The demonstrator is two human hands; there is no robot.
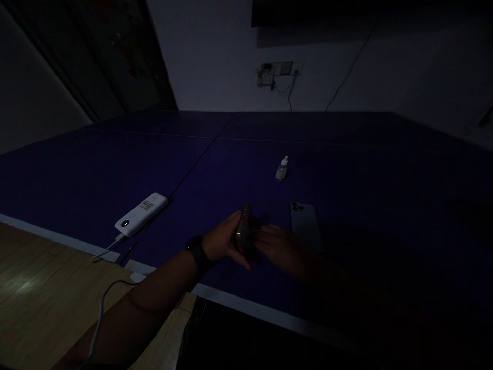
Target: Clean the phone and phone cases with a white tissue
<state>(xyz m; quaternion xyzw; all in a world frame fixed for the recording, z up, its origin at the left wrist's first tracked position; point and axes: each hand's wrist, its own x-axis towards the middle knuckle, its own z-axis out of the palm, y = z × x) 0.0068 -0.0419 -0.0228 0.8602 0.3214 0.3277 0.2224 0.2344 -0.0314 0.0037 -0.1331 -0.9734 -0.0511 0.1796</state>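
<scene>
Held upright and edge-on in my left hand is a dark brown phone-shaped slab. Fingers wrap its far side and the thumb lies below it. Close against the slab's right side is my right hand, its fingers bent and pressed together. Whatever those fingers pinch is too dark to make out. A bluish phone with several camera lenses lies back-up just beyond my right hand. Farther off stands a small clear dropper bottle with a white top.
On the left of the dark blue table lies a white power bank with a cable running over the edge. Another cable crosses my left forearm. Wall sockets are at the back. The room is dim.
</scene>
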